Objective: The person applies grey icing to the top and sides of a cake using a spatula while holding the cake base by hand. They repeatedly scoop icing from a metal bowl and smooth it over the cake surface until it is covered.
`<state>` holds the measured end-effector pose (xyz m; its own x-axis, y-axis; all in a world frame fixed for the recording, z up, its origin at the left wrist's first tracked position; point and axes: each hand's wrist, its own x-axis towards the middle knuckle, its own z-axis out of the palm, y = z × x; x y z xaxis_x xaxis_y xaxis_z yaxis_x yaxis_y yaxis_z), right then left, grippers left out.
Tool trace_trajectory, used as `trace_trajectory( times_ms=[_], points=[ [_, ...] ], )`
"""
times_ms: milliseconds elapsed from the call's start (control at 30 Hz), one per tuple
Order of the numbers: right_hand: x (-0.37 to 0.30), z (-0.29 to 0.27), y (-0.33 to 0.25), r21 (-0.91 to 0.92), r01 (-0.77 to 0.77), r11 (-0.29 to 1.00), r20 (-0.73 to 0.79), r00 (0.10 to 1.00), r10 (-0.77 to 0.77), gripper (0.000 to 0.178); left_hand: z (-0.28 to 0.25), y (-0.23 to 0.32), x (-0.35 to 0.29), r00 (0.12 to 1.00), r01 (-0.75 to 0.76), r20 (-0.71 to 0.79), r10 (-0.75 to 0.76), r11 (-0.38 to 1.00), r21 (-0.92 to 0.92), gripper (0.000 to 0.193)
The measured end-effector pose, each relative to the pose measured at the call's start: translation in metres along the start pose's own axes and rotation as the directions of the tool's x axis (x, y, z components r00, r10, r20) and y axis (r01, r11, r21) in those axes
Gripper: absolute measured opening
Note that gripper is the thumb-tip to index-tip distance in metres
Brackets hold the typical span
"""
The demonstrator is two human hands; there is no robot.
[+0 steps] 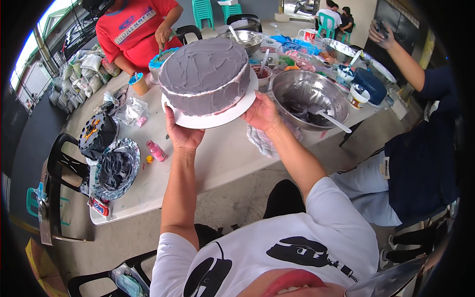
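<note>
A round cake (205, 74) with grey frosting sits on a white round cake board (222, 118), raised above the table. My left hand (184, 132) grips the board's near left edge, thumb up along its rim. At the near right edge my right hand (262, 113) holds the same board, fingers partly hidden beneath it. The cake's top shows uneven spatula strokes, and some white and pink shows along its sides. Right of my right hand stands a steel mixing bowl (332, 89) with grey frosting and a white spatula (332, 120) in it.
On the white table (217, 166) stand a black cake (98, 134), a foil tray (118, 168) of black frosting and a pink bottle (156, 151). Across it, a person in red (136, 29) works on a blue-trimmed cake (161, 59). Another person (420, 148) stands at the right, one hand raised.
</note>
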<state>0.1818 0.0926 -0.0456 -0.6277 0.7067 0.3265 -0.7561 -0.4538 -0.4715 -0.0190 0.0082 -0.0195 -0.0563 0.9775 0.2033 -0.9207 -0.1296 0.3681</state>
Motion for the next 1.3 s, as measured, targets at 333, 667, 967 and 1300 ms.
trace_trajectory(
  times_ms=[333,667,967,1300],
  points=[
    [-0.002,0.001,0.002,-0.051,-0.001,0.999,0.029,1.000,0.003,0.037,0.004,-0.001,-0.002,0.999,-0.028,0.040,0.031,0.998,-0.060,0.058],
    [0.000,0.003,0.003,0.016,0.002,1.000,0.007,1.000,-0.002,0.039,0.001,0.000,-0.004,0.998,-0.005,0.057,0.009,0.998,-0.068,0.055],
    [-0.009,0.010,-0.001,-0.183,0.006,0.983,-0.116,0.993,-0.028,0.042,-0.012,0.003,0.006,0.998,0.021,0.057,-0.014,0.992,-0.122,0.054],
    [-0.180,0.052,-0.053,-0.802,-0.337,0.493,-0.430,0.899,-0.084,0.029,-0.005,0.000,0.001,0.998,0.013,0.063,-0.004,0.990,-0.137,0.056]
  ],
)
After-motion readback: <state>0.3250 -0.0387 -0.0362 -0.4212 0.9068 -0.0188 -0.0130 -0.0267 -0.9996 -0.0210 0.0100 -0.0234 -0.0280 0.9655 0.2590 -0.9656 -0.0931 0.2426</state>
